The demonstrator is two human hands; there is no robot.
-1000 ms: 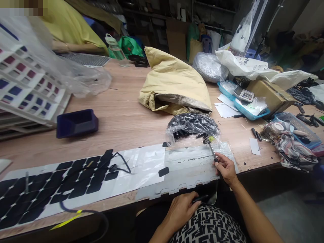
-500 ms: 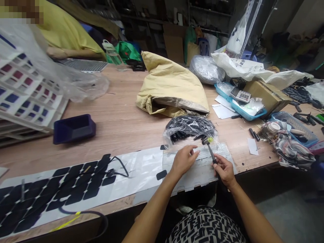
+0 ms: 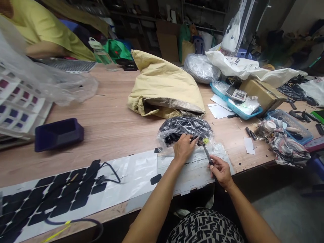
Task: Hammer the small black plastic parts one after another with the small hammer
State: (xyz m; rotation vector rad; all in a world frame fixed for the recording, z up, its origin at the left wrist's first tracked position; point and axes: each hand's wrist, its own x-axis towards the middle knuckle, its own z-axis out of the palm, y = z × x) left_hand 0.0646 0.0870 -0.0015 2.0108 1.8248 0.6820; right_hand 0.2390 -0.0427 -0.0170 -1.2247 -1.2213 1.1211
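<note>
Your right hand (image 3: 220, 172) is clamped on the dark handle of the slim metal-shafted hammer with a yellow-green tip (image 3: 207, 153). Hammer's over the scuffed grey-white flat board (image 3: 197, 175) at the near edge of the wood-grain surface (image 3: 108, 135), head at the board's far edge; can't tell if it's touching. Grip's well back on the handle, likely for swing and to keep your fingers clear of the head. Your left hand (image 3: 183, 148), apart from the right, is at the near side of the clear plastic bag of black parts (image 3: 186, 125); can't tell if it's pinching one. Bag sits just beyond the board, probably for short reach.
</note>
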